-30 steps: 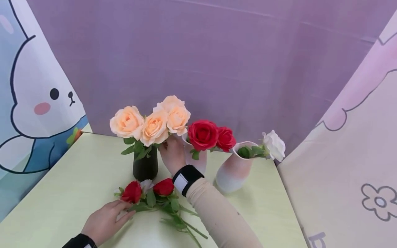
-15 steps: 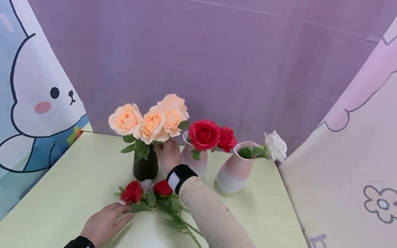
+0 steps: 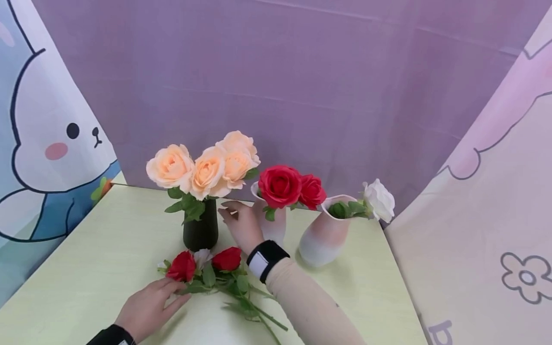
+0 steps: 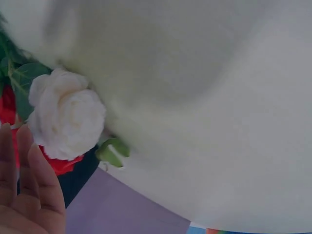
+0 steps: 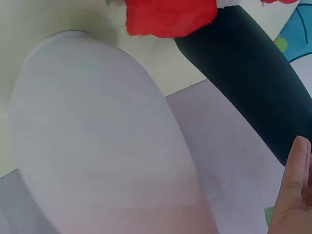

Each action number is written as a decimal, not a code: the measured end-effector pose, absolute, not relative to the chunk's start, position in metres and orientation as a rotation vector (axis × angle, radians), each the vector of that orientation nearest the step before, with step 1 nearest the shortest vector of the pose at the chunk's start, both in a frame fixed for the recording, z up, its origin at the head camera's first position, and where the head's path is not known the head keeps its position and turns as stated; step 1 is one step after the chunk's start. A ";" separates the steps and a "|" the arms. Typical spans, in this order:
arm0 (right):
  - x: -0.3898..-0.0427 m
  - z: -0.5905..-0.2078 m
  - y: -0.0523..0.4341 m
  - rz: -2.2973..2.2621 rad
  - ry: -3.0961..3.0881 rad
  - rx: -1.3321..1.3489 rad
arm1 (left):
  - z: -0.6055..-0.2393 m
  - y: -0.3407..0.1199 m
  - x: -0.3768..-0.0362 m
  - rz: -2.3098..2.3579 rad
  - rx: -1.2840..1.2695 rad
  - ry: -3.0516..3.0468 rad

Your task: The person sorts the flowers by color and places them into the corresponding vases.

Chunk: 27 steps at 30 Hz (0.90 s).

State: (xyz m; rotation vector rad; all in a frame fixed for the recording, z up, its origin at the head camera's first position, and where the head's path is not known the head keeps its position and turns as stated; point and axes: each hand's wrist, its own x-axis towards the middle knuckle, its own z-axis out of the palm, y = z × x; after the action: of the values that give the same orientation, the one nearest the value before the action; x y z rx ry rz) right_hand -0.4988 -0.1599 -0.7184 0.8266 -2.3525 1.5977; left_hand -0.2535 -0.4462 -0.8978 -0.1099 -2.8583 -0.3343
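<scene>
My right hand [image 3: 243, 227] is beside the dark vase [image 3: 200, 230], fingers loosely bent and nothing between them. Several peach roses [image 3: 207, 172] stand in that vase, their blooms above the hand. In the right wrist view, fingertips [image 5: 300, 146] overlap the dark vase's side. My left hand [image 3: 148, 306] lies low over the table, its fingertips at a red rose [image 3: 182, 266] in a loose pile of cut flowers. From the left wrist view, its extended fingers sit right by a white rose [image 4: 68, 117]; a second red rose [image 3: 227, 258] lies farther right in the pile.
Behind my right hand stands a pink-and-white vase [image 3: 278, 230] with red roses [image 3: 280, 186]. Another such vase [image 3: 325, 239], to the right, holds a white rose [image 3: 379, 200] leaning over its rim. Loose green stems [image 3: 267, 311] spread toward the table's front. A purple curtain [image 3: 302, 96] hangs behind.
My right hand has come away from beneath the peach roses, down and to the right, letting go of the stem there. The left hand has stayed nearly still.
</scene>
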 end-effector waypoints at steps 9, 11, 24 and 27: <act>-0.473 -0.756 -0.114 1.463 -2.356 0.828 | -0.838 -0.396 -0.249 -0.349 -0.198 -2.862; -0.466 -0.768 -0.105 1.432 -2.366 0.810 | -0.825 -0.380 -0.243 -0.375 -0.252 -2.864; -0.444 -0.883 -0.042 1.282 -2.428 0.862 | -0.805 -0.330 -0.216 -0.400 -0.448 -2.820; -0.429 -0.889 -0.031 1.235 -2.467 0.860 | -0.822 -0.331 -0.218 -0.405 -0.458 -2.821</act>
State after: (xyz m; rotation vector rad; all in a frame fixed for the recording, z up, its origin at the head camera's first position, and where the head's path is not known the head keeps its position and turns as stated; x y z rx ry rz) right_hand -0.4290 -0.0307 -0.8889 0.8598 -2.4667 1.2355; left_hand -0.2185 -0.3313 -0.8223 -0.4584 -2.8209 -0.4049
